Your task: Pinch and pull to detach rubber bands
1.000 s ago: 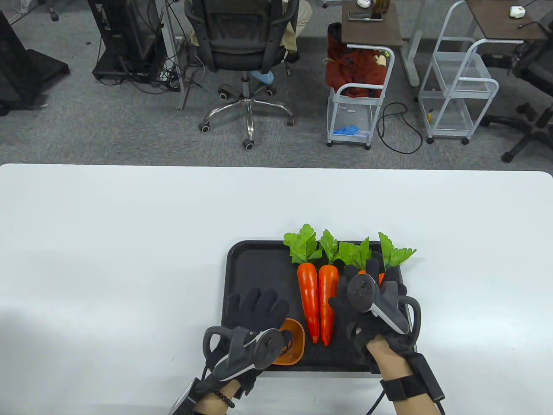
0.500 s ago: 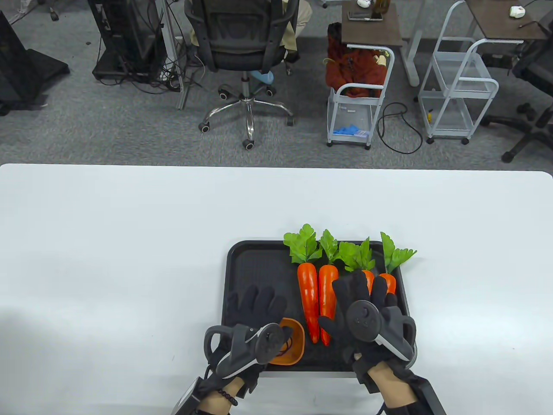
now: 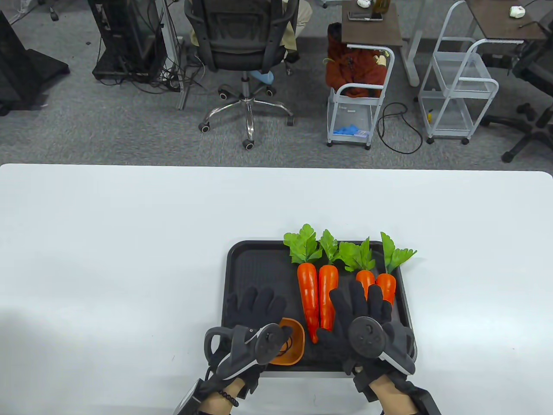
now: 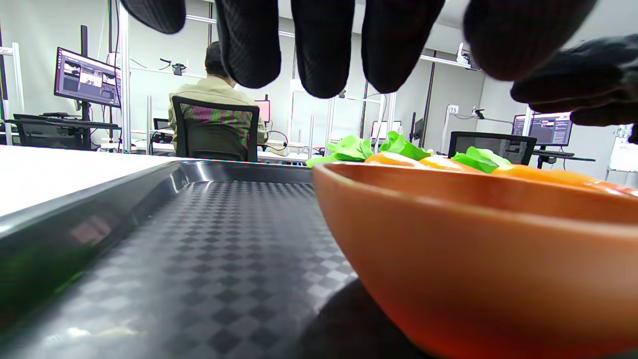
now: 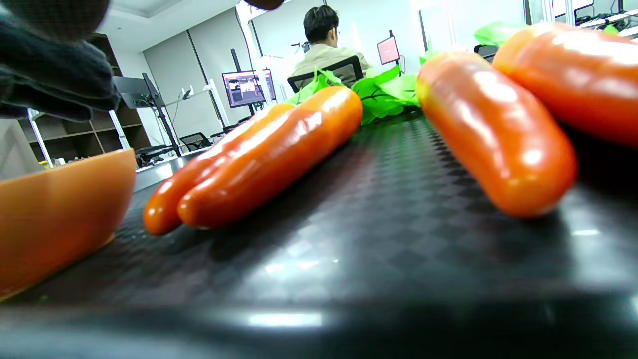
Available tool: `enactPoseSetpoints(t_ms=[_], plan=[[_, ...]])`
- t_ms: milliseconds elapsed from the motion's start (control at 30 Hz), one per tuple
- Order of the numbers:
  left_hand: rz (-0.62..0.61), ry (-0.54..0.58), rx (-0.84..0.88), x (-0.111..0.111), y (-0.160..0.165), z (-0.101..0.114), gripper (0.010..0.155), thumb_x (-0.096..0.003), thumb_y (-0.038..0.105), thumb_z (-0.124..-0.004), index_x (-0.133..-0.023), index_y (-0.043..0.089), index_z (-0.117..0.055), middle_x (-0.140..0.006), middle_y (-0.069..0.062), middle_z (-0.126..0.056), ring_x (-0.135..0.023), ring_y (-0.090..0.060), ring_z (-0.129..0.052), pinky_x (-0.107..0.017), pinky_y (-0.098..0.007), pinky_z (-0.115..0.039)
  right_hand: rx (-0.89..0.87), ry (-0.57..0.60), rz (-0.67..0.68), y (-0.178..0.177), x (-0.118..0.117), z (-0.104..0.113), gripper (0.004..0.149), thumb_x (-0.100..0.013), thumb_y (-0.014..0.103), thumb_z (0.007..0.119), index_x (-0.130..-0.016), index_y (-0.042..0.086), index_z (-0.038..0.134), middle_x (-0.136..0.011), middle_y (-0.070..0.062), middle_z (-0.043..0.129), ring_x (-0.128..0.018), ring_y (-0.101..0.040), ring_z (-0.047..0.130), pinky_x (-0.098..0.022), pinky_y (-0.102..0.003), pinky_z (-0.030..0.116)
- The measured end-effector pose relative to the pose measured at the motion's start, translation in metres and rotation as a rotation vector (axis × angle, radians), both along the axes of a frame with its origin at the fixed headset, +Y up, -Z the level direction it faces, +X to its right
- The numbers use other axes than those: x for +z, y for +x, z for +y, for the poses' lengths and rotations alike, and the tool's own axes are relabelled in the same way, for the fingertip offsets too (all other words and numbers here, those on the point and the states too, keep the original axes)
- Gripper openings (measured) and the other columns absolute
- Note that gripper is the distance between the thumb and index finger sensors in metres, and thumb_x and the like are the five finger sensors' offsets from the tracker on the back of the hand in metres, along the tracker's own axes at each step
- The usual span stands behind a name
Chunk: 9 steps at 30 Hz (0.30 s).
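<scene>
Four toy carrots with green tops lie on a black tray [image 3: 242, 268]: a left pair [image 3: 317, 298] and a shorter right pair [image 3: 376, 283]. I see no band on them. An orange bowl [image 3: 291, 346] at the tray's near left holds dark rubber bands [image 3: 287, 343]. My left hand [image 3: 257, 304] hovers over the tray just left of the bowl, fingers spread and holding nothing. My right hand [image 3: 358, 302] lies spread over the lower ends of the right pair, holding nothing. The right wrist view shows the left pair [image 5: 269, 149] and a right carrot [image 5: 493, 134].
The white table [image 3: 129, 242] surrounds the tray. The tray's raised rim [image 4: 99, 199] runs along the left of my left hand. The bowl [image 4: 473, 239] fills the left wrist view. An office chair and carts stand on the floor beyond the table.
My right hand has drawn back toward the tray's near edge, uncovering the upper parts of the right pair of carrots. My left hand has hardly moved.
</scene>
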<state>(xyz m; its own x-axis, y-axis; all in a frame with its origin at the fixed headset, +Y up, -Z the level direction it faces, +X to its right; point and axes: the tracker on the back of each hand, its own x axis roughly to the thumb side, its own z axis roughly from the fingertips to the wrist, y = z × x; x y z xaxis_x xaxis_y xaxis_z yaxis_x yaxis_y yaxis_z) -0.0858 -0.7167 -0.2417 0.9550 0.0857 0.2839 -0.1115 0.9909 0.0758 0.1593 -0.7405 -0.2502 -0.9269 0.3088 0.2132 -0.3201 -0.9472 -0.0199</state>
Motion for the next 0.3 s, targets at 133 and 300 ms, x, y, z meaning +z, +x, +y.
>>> enactPoseSetpoints(t_ms=[133, 300], plan=[[0.001, 0.005, 0.005, 0.0014, -0.0019, 0.0009, 0.064, -0.0479, 0.063, -0.064, -0.107, 0.039, -0.066, -0.124, -0.002, -0.069, -0.113, -0.043, -0.068, -0.076, -0.073, -0.049, 0.007, 0.007, 0.004, -0.0007, 0.0006, -0.0001, 0.089, -0.042, 0.075, 0.066, -0.112, 0.028, 0.037, -0.116, -0.018, 0.024, -0.097, -0.064, 0.02, -0.064, -0.074, 0.032], [0.001, 0.017, 0.014, 0.0033, -0.0032, 0.002, 0.064, -0.048, 0.063, -0.064, -0.107, 0.039, -0.066, -0.124, -0.002, -0.07, -0.113, -0.043, -0.068, -0.076, -0.073, -0.049, -0.01, 0.022, 0.005, 0.0007, 0.0018, 0.001, 0.09, -0.041, 0.076, 0.066, -0.112, 0.027, 0.039, -0.116, -0.019, 0.031, -0.098, -0.064, 0.028, -0.065, -0.072, 0.037]])
